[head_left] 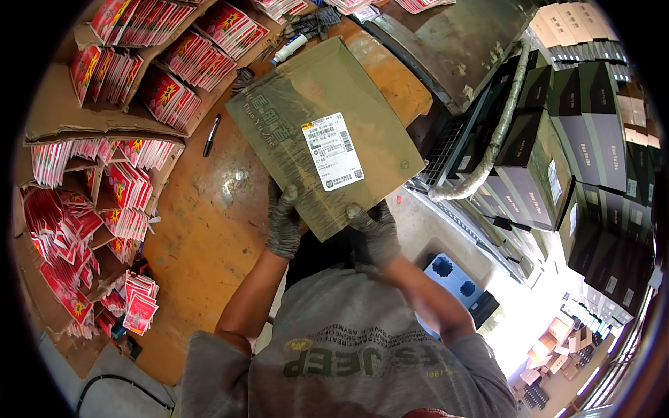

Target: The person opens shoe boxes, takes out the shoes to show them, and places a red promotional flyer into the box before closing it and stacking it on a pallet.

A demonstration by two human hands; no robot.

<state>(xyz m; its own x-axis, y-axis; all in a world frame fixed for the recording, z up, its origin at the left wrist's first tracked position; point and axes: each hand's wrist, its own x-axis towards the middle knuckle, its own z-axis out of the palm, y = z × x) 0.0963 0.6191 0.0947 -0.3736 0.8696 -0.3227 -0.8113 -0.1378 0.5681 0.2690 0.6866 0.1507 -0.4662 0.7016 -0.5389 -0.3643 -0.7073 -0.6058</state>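
Observation:
A flat olive-green cardboard box (376, 104) is held tilted in front of me, over the edge of the wooden table (188, 230). Its top face carries a white printed label (332, 151) and seems wrapped in clear film. My left hand (284, 223), in a grey glove, grips the near left edge, thumb on top. On the near right edge, my gloved right hand (376, 230) holds the box the same way. The fingers beneath the box are hidden. A black marker pen (211, 136) lies on the table to the left of the box.
Cartons of red-and-white packets (167, 101) crowd the left side. Beyond the box lie a white bottle (289, 49) and a dark glove (313, 23). To the right stands a wire-mesh cart with a thick wrapped handle (502, 132), stacked dark boxes (536, 167) and a blue plastic stool (453, 279).

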